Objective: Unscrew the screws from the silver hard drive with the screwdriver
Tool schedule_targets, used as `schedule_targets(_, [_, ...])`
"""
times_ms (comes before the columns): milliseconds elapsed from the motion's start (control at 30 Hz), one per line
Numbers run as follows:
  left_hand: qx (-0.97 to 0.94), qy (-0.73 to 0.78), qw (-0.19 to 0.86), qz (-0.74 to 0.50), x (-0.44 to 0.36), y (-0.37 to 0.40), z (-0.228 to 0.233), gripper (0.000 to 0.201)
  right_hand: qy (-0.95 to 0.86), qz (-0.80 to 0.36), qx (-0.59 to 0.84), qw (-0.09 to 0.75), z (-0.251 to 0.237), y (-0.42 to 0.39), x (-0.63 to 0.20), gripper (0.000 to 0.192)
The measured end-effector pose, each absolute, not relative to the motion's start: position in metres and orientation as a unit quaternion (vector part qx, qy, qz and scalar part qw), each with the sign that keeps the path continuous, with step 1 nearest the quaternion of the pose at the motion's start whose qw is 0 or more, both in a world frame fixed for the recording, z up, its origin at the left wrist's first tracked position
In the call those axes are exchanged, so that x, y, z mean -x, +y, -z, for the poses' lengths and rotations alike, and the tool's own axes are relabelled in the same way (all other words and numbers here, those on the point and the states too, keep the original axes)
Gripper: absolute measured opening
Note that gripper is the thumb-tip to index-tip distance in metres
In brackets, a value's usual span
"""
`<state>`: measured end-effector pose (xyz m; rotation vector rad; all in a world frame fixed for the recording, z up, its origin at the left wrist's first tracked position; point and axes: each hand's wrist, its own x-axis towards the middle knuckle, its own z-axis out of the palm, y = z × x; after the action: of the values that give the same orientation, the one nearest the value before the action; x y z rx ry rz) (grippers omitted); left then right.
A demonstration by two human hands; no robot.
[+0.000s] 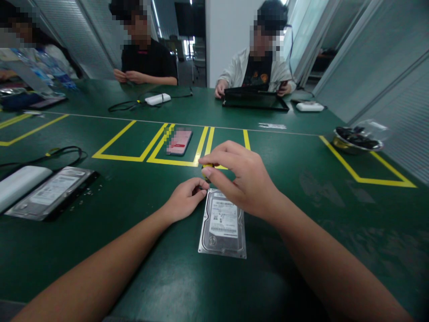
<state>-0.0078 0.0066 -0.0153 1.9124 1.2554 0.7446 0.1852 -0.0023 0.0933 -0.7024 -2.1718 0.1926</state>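
Observation:
A silver hard drive (223, 228) with a white label lies flat on the green table in front of me. My right hand (241, 179) hovers over its far end, fingers pinched on a small yellow-handled tool (207, 166) that points down at the drive's far left corner. My left hand (185, 200) rests on the table beside that same corner, fingertips curled close to the tool's tip. What the left fingertips hold is too small to tell.
A second hard drive (50, 193) on a dark tray and a white box (18, 184) lie at the left with tiny screws nearby. A phone (179, 141) sits inside yellow tape lines. A metal bowl (357, 141) stands right. Three people sit across the table.

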Motion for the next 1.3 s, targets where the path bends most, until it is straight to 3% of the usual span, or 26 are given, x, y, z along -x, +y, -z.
schedule_targets(1300, [-0.723, 0.49, 0.404, -0.272, 0.0064, 0.0085, 0.0099, 0.022, -0.861, -0.107, 0.268, 0.419, -0.0934, 0.0048, -0.1865, 0.013])
